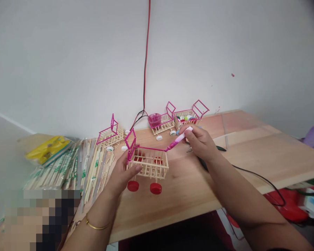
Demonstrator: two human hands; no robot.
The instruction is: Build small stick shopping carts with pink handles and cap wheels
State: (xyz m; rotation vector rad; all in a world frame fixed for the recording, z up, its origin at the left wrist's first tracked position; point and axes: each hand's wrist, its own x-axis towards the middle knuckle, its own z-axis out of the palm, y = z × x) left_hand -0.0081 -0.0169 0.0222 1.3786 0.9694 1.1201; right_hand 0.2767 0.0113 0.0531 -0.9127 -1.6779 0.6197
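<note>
Pale, smooth-grained wooden tabletop (253,150) against a plain grey wall (68,69). Above it, our left hand (122,174) grips a slatted stick cart (149,171) with round red wheels (156,189); our right hand (201,141) pinches a pink-stained brush-like tool (177,139). We judge colouring partway: handle (129,134) and far rim (151,149) magenta, near rim (149,162) and lattice bare. Three magenta-rimmed carts (161,129) stand behind.

Thin gold bangle (96,228), left forearm (102,208)

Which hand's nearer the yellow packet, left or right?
Left. The left hand, holding the stick cart, is right of the yellow packet; the right hand, holding the pink-tipped tool, is farther right, beyond the cart.
</note>
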